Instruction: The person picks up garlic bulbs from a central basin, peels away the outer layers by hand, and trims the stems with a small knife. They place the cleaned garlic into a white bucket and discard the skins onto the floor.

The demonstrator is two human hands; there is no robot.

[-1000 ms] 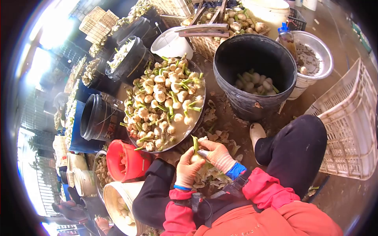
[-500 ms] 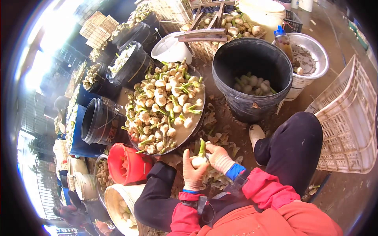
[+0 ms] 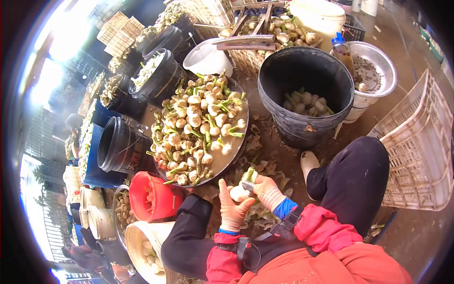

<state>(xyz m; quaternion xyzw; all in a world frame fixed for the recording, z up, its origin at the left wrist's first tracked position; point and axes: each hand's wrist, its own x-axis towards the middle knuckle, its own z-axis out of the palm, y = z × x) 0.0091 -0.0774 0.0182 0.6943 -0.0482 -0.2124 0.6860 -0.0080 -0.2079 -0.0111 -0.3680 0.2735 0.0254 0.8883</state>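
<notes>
A whitish garlic bulb [image 3: 239,193] with a short green stem is held in my left hand [image 3: 232,211], between its thumb and fingers. My right hand [image 3: 267,193] is closed on a small knife [image 3: 248,186], whose grey blade shows against the bulb; its handle is hidden. A pale flap of skin stands by the stem. Both hands wear orange-toned gloves. Just beyond them, a round tray [image 3: 231,161] carries a heap of garlic bulbs [image 3: 194,123] with green stems. Peeled skins [image 3: 265,215] lie on the ground beneath my hands.
A large black bucket [image 3: 302,128] with peeled bulbs inside stands ahead to the right. To the left are a red bucket [image 3: 153,196] and a cream bucket [image 3: 142,232]. A plastic crate [image 3: 416,161] leans at the right. Another person [image 3: 90,258] is at the lower left.
The bulb has tilted, and a pale strip of skin now shows beside its stem. My right hand has shifted slightly right and down, showing the knife blade more clearly.
</notes>
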